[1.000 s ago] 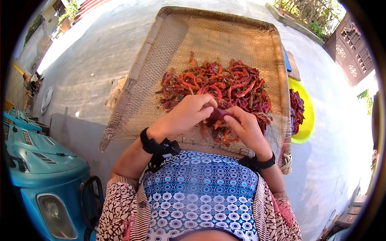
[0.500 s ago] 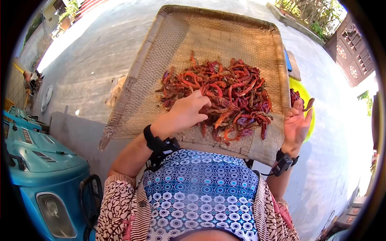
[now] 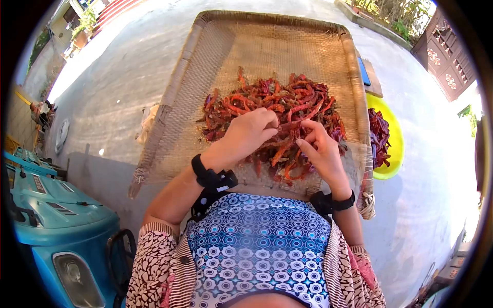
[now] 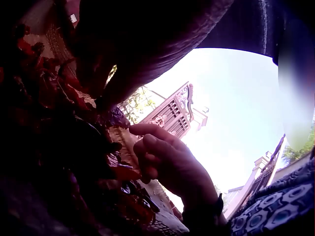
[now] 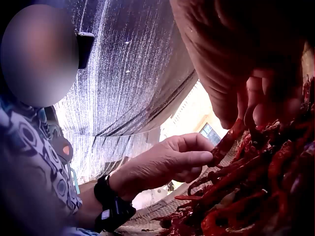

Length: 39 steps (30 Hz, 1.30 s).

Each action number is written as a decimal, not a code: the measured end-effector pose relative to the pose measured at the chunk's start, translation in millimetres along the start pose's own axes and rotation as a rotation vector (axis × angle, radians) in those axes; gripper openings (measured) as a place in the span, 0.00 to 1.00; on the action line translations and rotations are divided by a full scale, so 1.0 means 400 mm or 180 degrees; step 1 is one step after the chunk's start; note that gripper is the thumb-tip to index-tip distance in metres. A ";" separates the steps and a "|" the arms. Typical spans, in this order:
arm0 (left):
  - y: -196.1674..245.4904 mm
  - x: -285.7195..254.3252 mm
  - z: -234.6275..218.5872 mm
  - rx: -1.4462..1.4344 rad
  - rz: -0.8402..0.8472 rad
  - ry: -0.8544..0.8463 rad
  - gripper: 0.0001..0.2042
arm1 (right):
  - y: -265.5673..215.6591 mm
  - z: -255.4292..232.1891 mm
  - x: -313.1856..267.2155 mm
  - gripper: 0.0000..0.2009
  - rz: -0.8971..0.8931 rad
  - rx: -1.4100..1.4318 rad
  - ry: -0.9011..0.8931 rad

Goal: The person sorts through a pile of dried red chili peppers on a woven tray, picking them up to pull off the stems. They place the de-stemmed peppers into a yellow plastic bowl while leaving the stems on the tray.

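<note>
In the head view, my left hand (image 3: 251,133) pinches a dried red chili pepper (image 3: 290,124) between thumb and curled fingers, over the heap. My right hand (image 3: 323,154) meets its other end, index finger and thumb bent about it. From the right wrist view, the chili pepper (image 5: 228,142) slants up from the fingertips of my left hand (image 5: 162,164) to those of my right hand (image 5: 246,64). Just beneath lies a heap of dried red chili peppers (image 3: 308,97), wrinkled and curled, on a woven tray (image 3: 287,41). The left wrist view is dark around the peppers.
Right of the tray, a yellow basin (image 3: 395,154) holds darker red peppers (image 3: 378,136). A blue flat object (image 3: 363,72) lies beyond it. A teal vehicle (image 3: 61,205) stands close on the left. The tray has a raised rim (image 3: 172,97).
A second ago both hands held a dark red pepper. My right hand then swung out over the yellow basin with a pepper piece, and has come back to the heap beside my left hand.
</note>
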State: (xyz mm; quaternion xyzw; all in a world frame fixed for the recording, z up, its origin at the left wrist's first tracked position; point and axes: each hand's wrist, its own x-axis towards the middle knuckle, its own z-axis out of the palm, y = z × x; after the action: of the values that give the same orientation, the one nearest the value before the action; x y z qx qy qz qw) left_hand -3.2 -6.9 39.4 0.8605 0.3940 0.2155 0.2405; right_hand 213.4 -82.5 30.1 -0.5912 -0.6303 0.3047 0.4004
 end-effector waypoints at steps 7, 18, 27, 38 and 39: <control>0.047 -0.019 -0.057 -0.2349 -0.0825 -0.0867 0.08 | -0.013 0.005 0.007 0.07 0.0251 0.1247 -0.0433; -0.046 -0.152 -0.117 0.0923 -0.0175 -0.0810 0.13 | 0.082 -0.231 -0.018 0.13 0.0212 0.0593 0.2231; -0.049 -0.161 -0.029 0.1246 -0.0104 -0.0544 0.13 | 0.076 -0.151 -0.004 0.15 0.0329 0.0500 0.1143; -0.027 -0.142 -0.043 0.0738 0.0422 -0.0700 0.14 | -0.020 0.027 0.009 0.11 -0.0397 -0.0032 -0.0870; -0.026 -0.142 -0.038 0.0708 0.0446 -0.0707 0.14 | -0.030 0.033 0.009 0.12 -0.0378 -0.0037 -0.0898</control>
State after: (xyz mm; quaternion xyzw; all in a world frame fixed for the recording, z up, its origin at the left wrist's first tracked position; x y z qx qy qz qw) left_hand -51.9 -41.7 35.0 0.9257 0.3255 0.0903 0.1702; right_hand 195.9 -79.0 34.2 -0.5066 -0.7159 0.3569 0.3217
